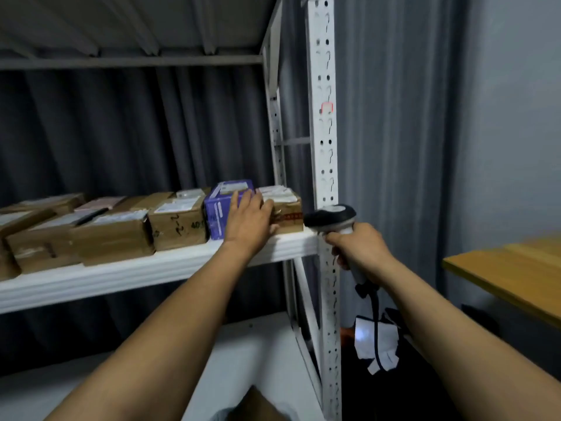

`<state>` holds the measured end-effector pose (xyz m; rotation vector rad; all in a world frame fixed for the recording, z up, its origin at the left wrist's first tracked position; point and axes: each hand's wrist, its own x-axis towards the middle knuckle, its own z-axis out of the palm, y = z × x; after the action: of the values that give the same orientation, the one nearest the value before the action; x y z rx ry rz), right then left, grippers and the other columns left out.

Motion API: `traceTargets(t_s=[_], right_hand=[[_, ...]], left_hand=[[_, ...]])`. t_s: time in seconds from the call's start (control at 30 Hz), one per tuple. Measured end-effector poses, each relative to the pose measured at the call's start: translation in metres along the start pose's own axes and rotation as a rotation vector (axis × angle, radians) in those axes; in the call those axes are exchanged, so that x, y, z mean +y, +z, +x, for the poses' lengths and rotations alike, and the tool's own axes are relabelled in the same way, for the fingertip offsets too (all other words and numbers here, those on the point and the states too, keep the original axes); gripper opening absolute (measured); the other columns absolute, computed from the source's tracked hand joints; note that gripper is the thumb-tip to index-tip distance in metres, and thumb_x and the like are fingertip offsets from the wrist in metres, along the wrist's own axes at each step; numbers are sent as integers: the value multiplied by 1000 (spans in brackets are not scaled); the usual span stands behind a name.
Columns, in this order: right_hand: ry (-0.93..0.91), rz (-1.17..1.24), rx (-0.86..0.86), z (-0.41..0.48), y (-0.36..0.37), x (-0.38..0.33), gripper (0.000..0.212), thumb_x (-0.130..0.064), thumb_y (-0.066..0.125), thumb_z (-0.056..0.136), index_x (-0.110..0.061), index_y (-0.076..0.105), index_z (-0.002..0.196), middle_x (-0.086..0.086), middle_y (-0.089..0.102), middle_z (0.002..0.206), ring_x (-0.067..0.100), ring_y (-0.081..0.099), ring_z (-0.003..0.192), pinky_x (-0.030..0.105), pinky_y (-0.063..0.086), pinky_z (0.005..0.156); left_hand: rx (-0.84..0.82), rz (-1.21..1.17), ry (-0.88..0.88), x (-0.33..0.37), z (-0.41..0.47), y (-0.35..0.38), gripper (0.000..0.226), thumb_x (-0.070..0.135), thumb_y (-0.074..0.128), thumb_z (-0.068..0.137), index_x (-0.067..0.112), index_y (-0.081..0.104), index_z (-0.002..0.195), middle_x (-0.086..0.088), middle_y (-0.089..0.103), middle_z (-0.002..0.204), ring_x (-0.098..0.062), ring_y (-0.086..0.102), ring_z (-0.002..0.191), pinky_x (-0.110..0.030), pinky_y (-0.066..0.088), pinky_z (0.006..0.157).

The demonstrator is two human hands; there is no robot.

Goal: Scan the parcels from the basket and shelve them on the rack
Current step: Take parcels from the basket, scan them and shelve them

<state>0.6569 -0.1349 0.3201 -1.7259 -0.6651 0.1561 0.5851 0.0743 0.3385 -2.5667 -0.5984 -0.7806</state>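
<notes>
A white metal rack (326, 141) fills the left half of the view. Its middle shelf (127, 275) carries a row of brown cardboard parcels (179, 220) and one purple box (217, 212). At the shelf's right end sits a small brown parcel (287, 208) with red tape and a white label. My left hand (249, 215) rests on that parcel's left side, fingers straight, between it and the purple box. My right hand (359, 247) grips a grey and black barcode scanner (332, 217) just right of the rack post. A red scan mark glows on the post higher up.
A lower white shelf (243, 344) lies below. A wooden table corner (510, 268) juts in at the right. Grey curtains hang behind. The scanner cable drops toward white parcels in a dark container (376, 344) on the floor.
</notes>
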Motion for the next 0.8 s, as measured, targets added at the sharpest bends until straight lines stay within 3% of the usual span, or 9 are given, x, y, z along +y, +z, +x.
traceTargets(t_s=[0.13,0.23,0.33,0.57,0.7,0.8], right_hand=[[29,9,-40,-32,16,5,14,-17,67,86,-3,65,83,12,62,65,21,55,50,31,48,52],[61,-29,-87,-62,35,18,11,-16,65,85,-5,65,82,10,60,64,17,52,46,26,46,46],[76,-124,-137,-92,55,40,13,-15,67,83,-8,62,74,9,59,59,18,53,43,22,43,40],[169,-240,-247,-131,88,112,12,-19,71,83,-10,66,90,5,66,66,14,56,43,17,42,39],[255,-273,-258,-136,96,157,11,-22,72,82,-17,62,82,6,69,76,16,60,54,25,51,55],[306,-280,-254,-133,96,185,12,-24,72,80,-19,61,80,5,68,80,21,62,67,27,49,61]], left_hand=[[43,-74,5,-10,-52,4,47,40,55,90,18,51,132,-12,44,141,-31,29,138,-47,14,116],[-17,-89,16,-17,-103,17,48,37,56,90,15,52,132,-14,45,141,-32,32,136,-46,18,114],[-138,-129,-20,-21,-161,41,51,37,58,89,14,51,134,-13,45,140,-32,34,134,-46,21,112],[-552,-257,-185,6,-278,115,56,45,50,94,21,37,144,-11,37,147,-31,38,130,-38,38,102],[-705,-347,-257,36,-307,149,63,52,47,94,26,28,148,-11,25,151,-32,39,129,-39,40,101],[-771,-372,-278,60,-312,170,71,61,41,92,24,23,149,-13,24,153,-33,36,132,-40,40,102]])
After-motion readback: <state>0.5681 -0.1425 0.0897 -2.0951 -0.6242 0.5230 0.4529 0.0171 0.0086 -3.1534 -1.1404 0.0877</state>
